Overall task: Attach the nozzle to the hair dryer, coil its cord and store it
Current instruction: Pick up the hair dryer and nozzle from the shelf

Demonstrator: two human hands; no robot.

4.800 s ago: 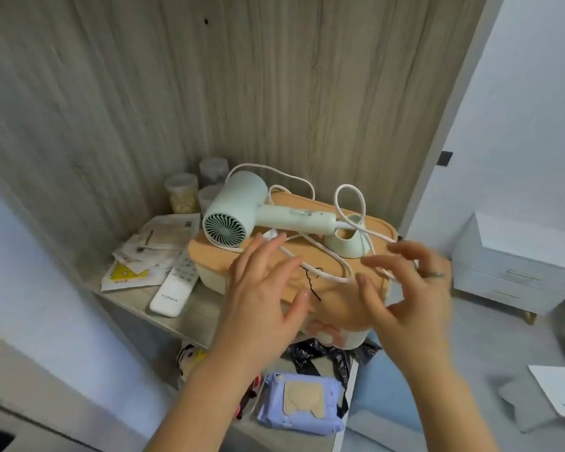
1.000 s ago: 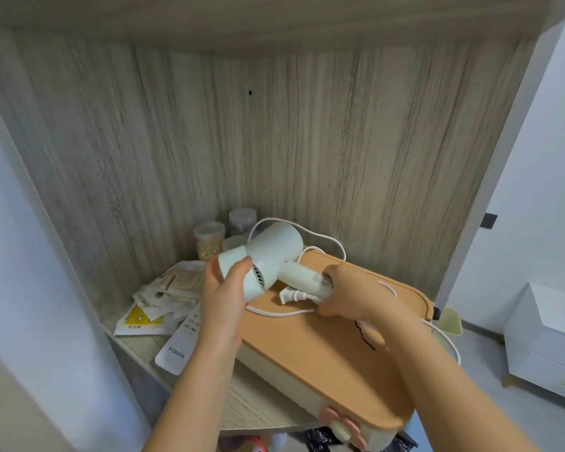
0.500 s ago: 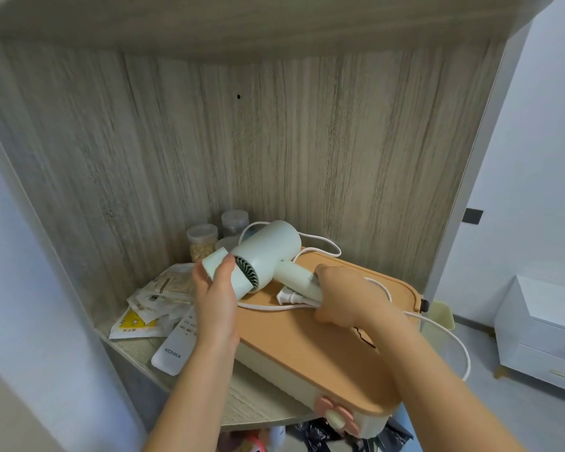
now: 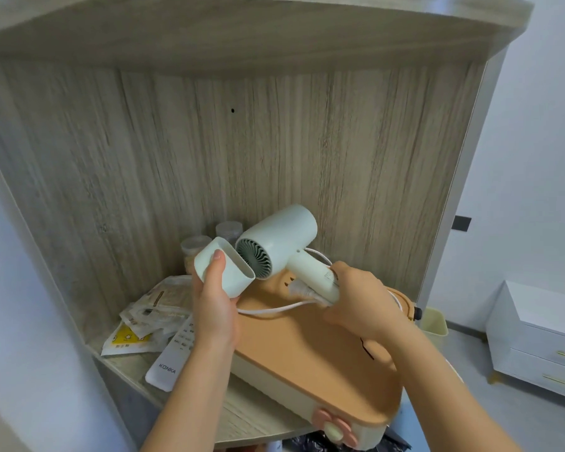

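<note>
The pale green hair dryer (image 4: 281, 236) is held in the air above an orange-lidded box (image 4: 307, 353), its grilled end facing left and down. My right hand (image 4: 362, 298) is shut on its handle, with the white plug (image 4: 302, 288) and part of the white cord (image 4: 274, 309) gathered under the fingers. My left hand (image 4: 214, 308) grips the matching nozzle (image 4: 224, 270), a flattened hollow piece. It sits just left of the grilled end, close to it but not fitted on. A loop of cord sags onto the lid.
The box fills the right of a wooden shelf niche. A white remote (image 4: 173, 357), paper packets (image 4: 150, 314) and small jars (image 4: 194, 247) lie at its left and back. Another shelf board (image 4: 242, 34) hangs overhead. A white drawer unit (image 4: 542, 337) stands at the right.
The dryer has risen off the lid and tilted up in my right hand. The nozzle in my left hand has turned, so its open mouth now shows beside the grilled end.
</note>
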